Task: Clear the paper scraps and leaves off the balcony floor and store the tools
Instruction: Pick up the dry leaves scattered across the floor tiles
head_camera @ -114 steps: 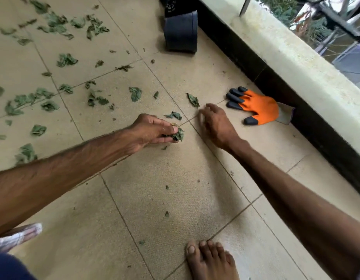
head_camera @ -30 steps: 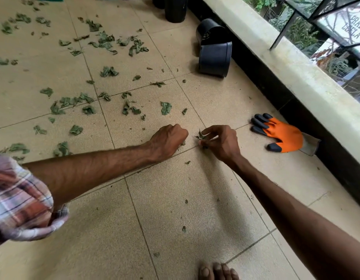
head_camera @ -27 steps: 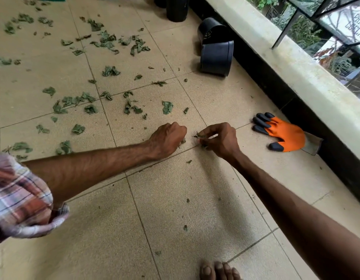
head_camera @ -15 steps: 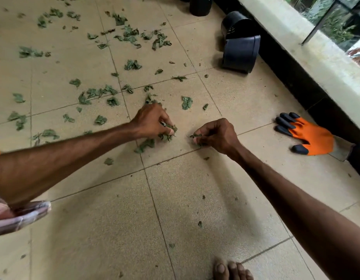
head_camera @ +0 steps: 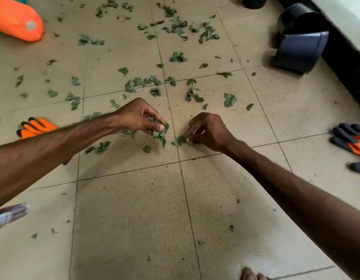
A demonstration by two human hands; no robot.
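Left hand (head_camera: 138, 116) at centre frame clutched a crumpled clump of green leaves (head_camera: 160, 134), right hand (head_camera: 209, 130) beside it pinched one torn leaf (head_camera: 179, 140) against speckled beige floor tiles (head_camera: 134, 219), ragged leaf scraps (head_camera: 177, 57) littered the upper half, rubbery orange glove (head_camera: 352, 142) at right edge.

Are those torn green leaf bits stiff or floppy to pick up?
Probably floppy and light: the bunch of torn green leaf bits droops from the left hand. Likely fiddly: the right hand pinches one flat green leaf piece with fingertips. Crumbs on the beige tiled floor suggest they shed.
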